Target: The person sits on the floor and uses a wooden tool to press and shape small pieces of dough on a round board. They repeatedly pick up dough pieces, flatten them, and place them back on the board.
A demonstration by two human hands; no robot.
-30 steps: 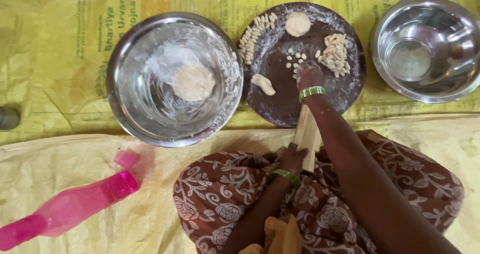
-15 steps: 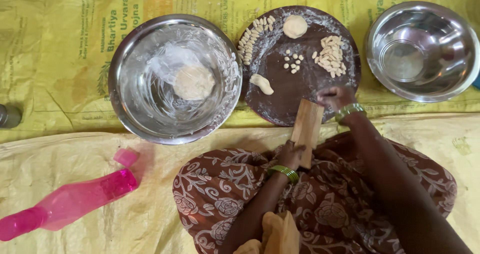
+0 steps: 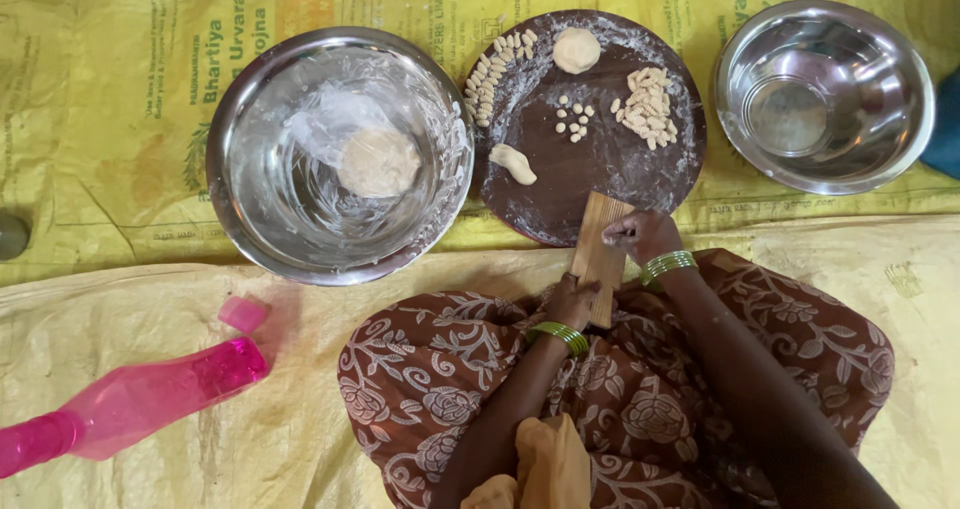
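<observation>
My left hand grips the near end of a small ridged wooden board that leans from my lap onto the round dark wooden board. My right hand has its fingers closed at the ridged board's far right edge, seemingly pressing a small bit of dough that I cannot see. On the dark board lie a dough ball, a small dough lump, tiny dough pellets and two heaps of shaped ridged pieces.
A steel bowl at left holds a dough ball and flour. An empty steel bowl stands at right. A pink bottle with its flip cap open lies at the near left on yellow sacking.
My right hand has drawn back from the pellets on the dark board to the ridged board's far edge. The left hand has kept its hold.
</observation>
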